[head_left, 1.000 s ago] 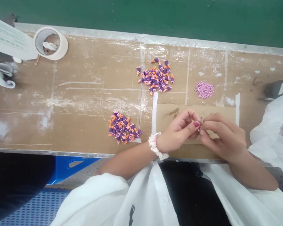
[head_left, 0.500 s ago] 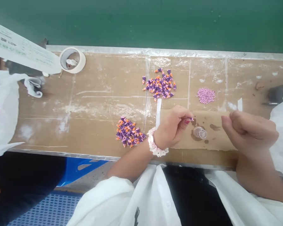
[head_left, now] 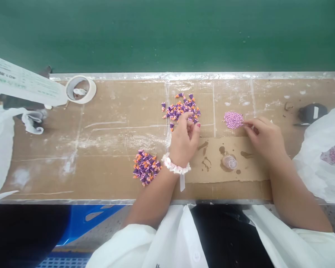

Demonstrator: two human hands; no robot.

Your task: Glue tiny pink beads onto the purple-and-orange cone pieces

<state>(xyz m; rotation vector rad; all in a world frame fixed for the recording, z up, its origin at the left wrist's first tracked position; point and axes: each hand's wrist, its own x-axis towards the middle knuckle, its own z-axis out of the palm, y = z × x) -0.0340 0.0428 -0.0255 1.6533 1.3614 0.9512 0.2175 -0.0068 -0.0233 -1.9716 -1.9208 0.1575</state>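
My left hand (head_left: 184, 139), with a frilly band at the wrist, reaches over the near side of a pile of small purple-and-orange figures (head_left: 174, 109). Its thumb and index finger are apart, and nothing shows between them. At the right edge of a heap of tiny pink beads (head_left: 233, 120), my right hand (head_left: 264, 136) has thumb and index tip brought together; whatever they pinch is too small to make out. A second pile of the same figures (head_left: 146, 167) lies left of my left forearm. Between my hands, a small clear cup (head_left: 229, 162) rests on a stained cardboard piece (head_left: 206, 175).
A roll of white tape (head_left: 92, 91) stands at the back left beside a white printed box (head_left: 25, 83). White plastic bags lie at the left (head_left: 0, 149) and right (head_left: 309, 160) ends. A black object (head_left: 305, 112) sits back right.
My left hand has moved left and away from me to the far figure pile, and the small purple piece no longer shows in its fingers. My right hand has moved left to the beads.
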